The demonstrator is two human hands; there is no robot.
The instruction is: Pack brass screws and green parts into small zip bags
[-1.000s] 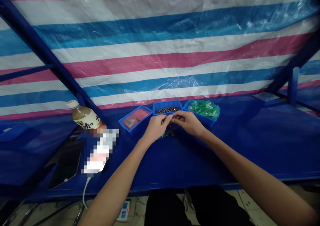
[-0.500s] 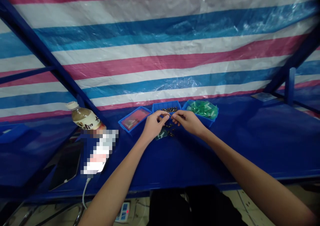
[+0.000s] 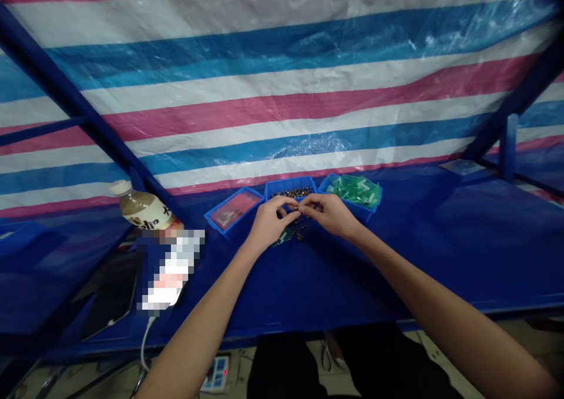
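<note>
My left hand (image 3: pixel 272 218) and my right hand (image 3: pixel 328 212) meet fingertip to fingertip over the blue table. Pinched between them is a small brassy metal piece (image 3: pixel 296 208), too tiny to name exactly. Just behind the fingers stands a blue bin (image 3: pixel 288 184) of similar small metal parts. Several loose metal pieces (image 3: pixel 299 233) lie on the table under my hands, beside a small clear packet (image 3: pixel 282 237). To the right, another blue bin (image 3: pixel 372 213) holds green plastic packets (image 3: pixel 359 191). On the left is a blue bin (image 3: pixel 225 232) with pinkish contents.
A drink bottle (image 3: pixel 143 208) stands at the left near a blue frame post. Closer to me lie a blurred-out device with a white cable (image 3: pixel 144 346) and a dark tablet-like slab (image 3: pixel 110 293). A striped plastic sheet (image 3: pixel 282 105) hangs behind the table (image 3: pixel 440 252).
My fingertips have parted slightly and come together again around the small metal piece. The bins and the bottle have stayed in place; the view has shifted a little.
</note>
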